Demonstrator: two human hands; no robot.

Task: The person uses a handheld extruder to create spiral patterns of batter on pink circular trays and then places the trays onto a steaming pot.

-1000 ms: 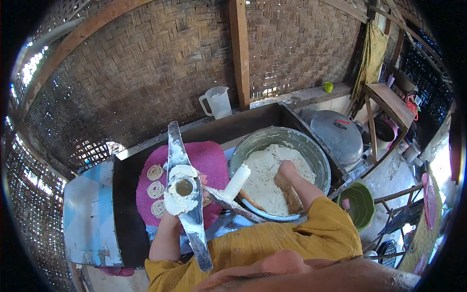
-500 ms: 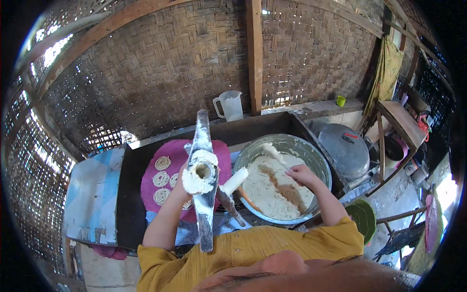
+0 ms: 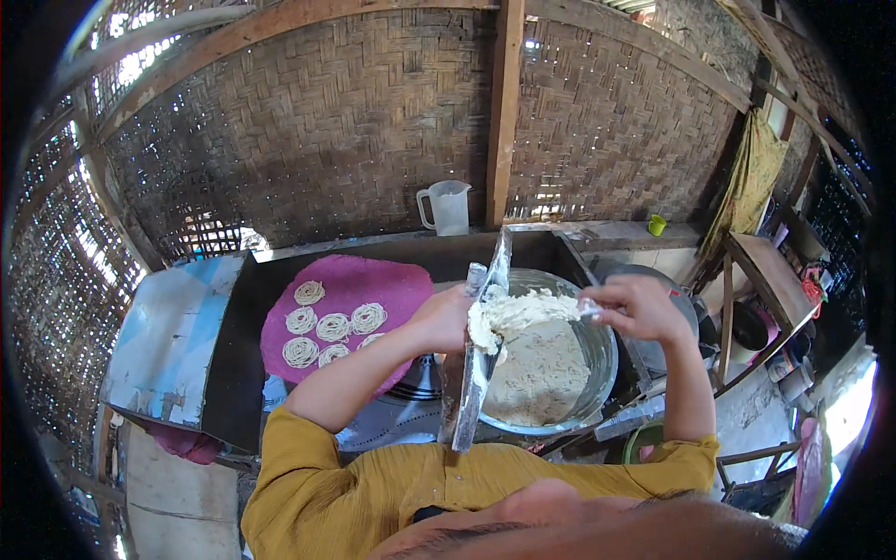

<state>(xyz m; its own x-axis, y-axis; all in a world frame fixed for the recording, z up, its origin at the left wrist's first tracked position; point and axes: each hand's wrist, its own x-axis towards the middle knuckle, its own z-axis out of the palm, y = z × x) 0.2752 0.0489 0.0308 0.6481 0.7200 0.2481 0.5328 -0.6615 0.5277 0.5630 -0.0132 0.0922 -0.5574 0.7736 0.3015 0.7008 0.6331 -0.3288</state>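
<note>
My left hand (image 3: 446,319) is closed around a flour-dusted dough press (image 3: 472,397), its long bar tilted over the left side of a large metal basin (image 3: 609,369). Pale crumbly dough lies in that basin. In my right hand (image 3: 644,306) is the handle of a dough-coated spoon (image 3: 586,309), its head buried in a thick lump of wet dough (image 3: 534,311). The lump reaches the press at its middle, hiding the opening. Several coiled noodle nests (image 3: 333,327) rest on a pink mat (image 3: 397,280) left of my left hand.
Behind the dark trough stands a clear pitcher (image 3: 450,207) beside a wooden post (image 3: 505,112). A small green cup (image 3: 657,225) is on the ledge. A lidded metal pot, partly behind my right hand, and a wooden stand (image 3: 770,271) are at the right; a blue-white panel (image 3: 173,341) stands left.
My right hand has lifted the spoon out of the basin with a big lump of dough, bringing it to the press. The press has moved right and tipped toward it.
</note>
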